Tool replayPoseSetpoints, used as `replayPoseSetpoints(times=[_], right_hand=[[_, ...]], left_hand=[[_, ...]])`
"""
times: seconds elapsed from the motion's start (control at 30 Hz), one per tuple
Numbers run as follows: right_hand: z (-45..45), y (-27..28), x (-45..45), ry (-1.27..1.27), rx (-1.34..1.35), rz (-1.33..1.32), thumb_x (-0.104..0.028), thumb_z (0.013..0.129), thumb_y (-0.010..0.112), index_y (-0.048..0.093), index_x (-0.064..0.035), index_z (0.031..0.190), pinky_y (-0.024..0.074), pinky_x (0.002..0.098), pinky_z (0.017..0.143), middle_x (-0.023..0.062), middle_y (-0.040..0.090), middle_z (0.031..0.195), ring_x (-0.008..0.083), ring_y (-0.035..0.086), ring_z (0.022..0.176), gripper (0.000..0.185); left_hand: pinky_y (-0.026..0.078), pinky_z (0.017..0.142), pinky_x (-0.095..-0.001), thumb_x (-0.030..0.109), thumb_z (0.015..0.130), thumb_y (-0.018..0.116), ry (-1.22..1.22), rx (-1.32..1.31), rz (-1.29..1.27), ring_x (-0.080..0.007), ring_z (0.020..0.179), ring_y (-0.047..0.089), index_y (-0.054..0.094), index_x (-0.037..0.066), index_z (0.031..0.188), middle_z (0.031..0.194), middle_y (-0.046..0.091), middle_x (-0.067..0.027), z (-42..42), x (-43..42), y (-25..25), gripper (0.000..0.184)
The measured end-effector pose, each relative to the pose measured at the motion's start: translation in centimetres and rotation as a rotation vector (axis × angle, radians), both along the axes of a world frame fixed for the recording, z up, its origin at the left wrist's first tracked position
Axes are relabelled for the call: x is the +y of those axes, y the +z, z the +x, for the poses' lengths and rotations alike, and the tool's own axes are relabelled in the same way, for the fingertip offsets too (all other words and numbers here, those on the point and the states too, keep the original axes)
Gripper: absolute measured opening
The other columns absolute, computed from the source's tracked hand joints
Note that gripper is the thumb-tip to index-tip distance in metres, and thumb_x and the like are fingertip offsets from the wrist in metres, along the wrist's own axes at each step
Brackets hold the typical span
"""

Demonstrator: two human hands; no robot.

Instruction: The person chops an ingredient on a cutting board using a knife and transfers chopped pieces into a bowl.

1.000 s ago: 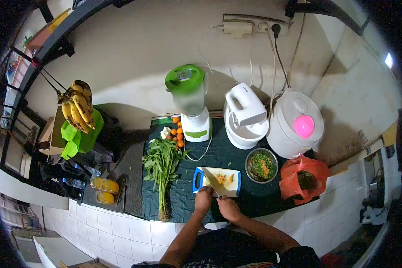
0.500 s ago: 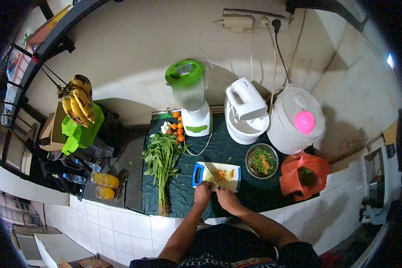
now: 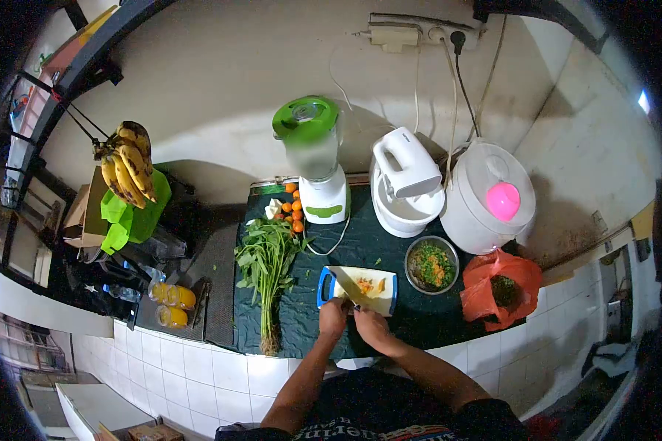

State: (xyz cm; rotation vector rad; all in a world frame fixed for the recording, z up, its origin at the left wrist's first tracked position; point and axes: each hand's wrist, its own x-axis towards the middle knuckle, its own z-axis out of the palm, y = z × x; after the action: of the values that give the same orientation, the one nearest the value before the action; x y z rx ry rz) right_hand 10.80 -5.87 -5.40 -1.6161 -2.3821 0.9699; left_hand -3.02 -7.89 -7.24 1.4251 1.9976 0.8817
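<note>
A white cutting board (image 3: 384,300) with a blue rim and handle lies at the front of the counter, bearing small orange chopped bits (image 3: 366,284). My right hand (image 3: 373,328) is closed round the dark handle of a knife (image 3: 345,285), whose blade slants up and left over the board. Close beside it, at the board's near edge, my left hand (image 3: 333,317) has its fingers curled together; whatever they pinch is too small to make out. To the right sits a metal bowl (image 3: 417,283) of chopped greens and orange bits.
Leafy greens with roots (image 3: 268,257) lie left of the board. Behind are small orange fruits or vegetables (image 3: 297,206), a green-lidded blender (image 3: 323,192), a white mixer with bowl (image 3: 408,213) and a white rice cooker (image 3: 478,198). A red plastic bag (image 3: 478,290) stands right.
My hands have drawn slightly closer together. The knife blade has shifted a little over the board; the other things stay where they were.
</note>
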Motion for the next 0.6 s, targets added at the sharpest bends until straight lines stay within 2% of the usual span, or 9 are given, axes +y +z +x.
replayPoseSetpoints(times=[0.1,0.17,0.3,0.37,0.43,0.6], right_hand=[[0.1,-0.2,-0.1,-0.003,0.026,0.060,-0.031,0.099,0.048,0.060,0.0032,0.094,0.0537,0.0515,0.065,0.0252,0.066,0.077,0.0435,0.066,0.072,0.037],[0.3,-0.4,-0.3,-0.028,0.016,0.061,-0.031,0.099,0.048,0.060,0.0032,0.093,0.0536,0.0505,0.063,0.0250,0.066,0.076,0.0432,0.066,0.071,0.037],[1.1,-0.2,-0.3,-0.022,0.009,0.127,-0.032,0.099,0.050,0.060,0.0033,0.092,0.0534,0.0492,0.061,0.0245,0.065,0.074,0.0432,0.066,0.069,0.038],[1.1,0.0,-0.5,0.020,0.057,0.132,-0.033,0.099,0.050,0.059,0.0034,0.091,0.0535,0.0490,0.060,0.0243,0.065,0.074,0.0432,0.066,0.068,0.038],[1.1,-0.2,-1.0,0.045,0.042,0.166,-0.035,0.100,0.045,0.057,0.0061,0.097,0.0531,0.0529,0.057,0.0247,0.065,0.070,0.0447,0.065,0.065,0.042],[1.3,0.2,-1.7,0.004,0.006,0.078,-0.034,0.100,0.046,0.056,0.0061,0.100,0.0531,0.0520,0.055,0.0252,0.065,0.069,0.0435,0.065,0.063,0.041]], left_hand=[[0.052,0.069,-0.0469,0.015,0.082,0.065,0.037,-0.050,-0.040,-0.0403,0.078,0.065,0.070,0.002,0.084,0.084,0.066,-0.0217,-0.4,0.1,-1.2,0.014],[0.052,0.069,-0.0464,0.014,0.082,0.065,0.027,-0.049,0.033,-0.0401,0.077,0.065,0.069,0.001,0.083,0.083,0.066,-0.0215,-0.4,0.1,-2.0,0.013],[0.052,0.069,-0.0461,0.012,0.081,0.065,0.003,-0.048,0.060,-0.0398,0.077,0.065,0.069,0.001,0.083,0.083,0.066,-0.0216,-0.2,0.1,-0.6,0.012],[0.054,0.072,-0.0440,0.018,0.083,0.065,-0.075,0.015,0.014,-0.0384,0.082,0.067,0.073,0.004,0.096,0.092,0.068,-0.0228,-0.6,0.0,-1.8,0.020],[0.053,0.072,-0.0443,0.017,0.083,0.065,-0.074,0.016,0.015,-0.0392,0.081,0.067,0.073,0.004,0.095,0.091,0.068,-0.0227,-0.5,-0.1,-1.2,0.019],[0.053,0.071,-0.0451,0.016,0.082,0.064,-0.094,0.054,-0.030,-0.0402,0.078,0.066,0.072,0.004,0.093,0.088,0.067,-0.0223,-0.4,0.1,-1.2,0.018]])
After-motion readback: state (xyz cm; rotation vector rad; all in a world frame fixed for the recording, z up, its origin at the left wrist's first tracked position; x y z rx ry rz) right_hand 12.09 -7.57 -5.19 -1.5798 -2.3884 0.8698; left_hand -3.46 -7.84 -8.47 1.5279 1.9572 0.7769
